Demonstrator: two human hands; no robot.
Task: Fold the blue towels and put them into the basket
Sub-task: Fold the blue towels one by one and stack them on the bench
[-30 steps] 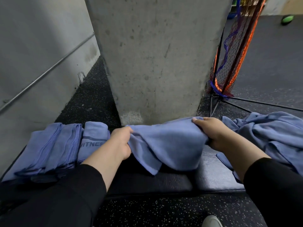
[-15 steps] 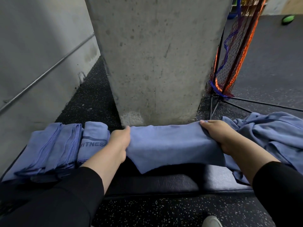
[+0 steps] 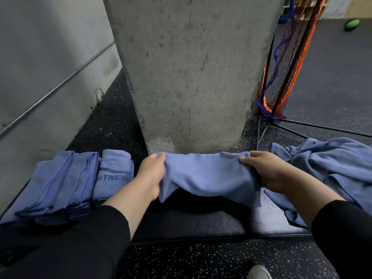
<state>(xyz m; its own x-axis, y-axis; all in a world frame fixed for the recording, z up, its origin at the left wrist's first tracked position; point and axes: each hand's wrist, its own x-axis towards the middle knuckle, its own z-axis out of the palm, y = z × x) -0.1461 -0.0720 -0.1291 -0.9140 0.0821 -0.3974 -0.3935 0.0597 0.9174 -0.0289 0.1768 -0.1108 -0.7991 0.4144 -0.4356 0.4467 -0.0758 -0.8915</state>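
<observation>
A blue towel point(image 3: 209, 176) hangs stretched above the padded worktop point(image 3: 201, 224) — left hand point(image 3: 151, 174) and right hand point(image 3: 263, 172) each pinching an end, apparently to square it for folding; folded towels point(image 3: 66, 182) line the worktop's left end.

You are in a gym. Take the concrete pillar point(image 3: 189, 73) as your mark: around its base runs black speckled rubber floor point(image 3: 211, 258), and just in front of it lies a dark padded mat point(image 3: 201, 222). Left of the pillar, folded towels point(image 3: 66, 182) rest on that mat, one printed "FITNESS". Right of the pillar stands a net point(image 3: 285, 63) on a metal frame, and far beyond it a green ball point(image 3: 352, 24) sits on the floor.
</observation>
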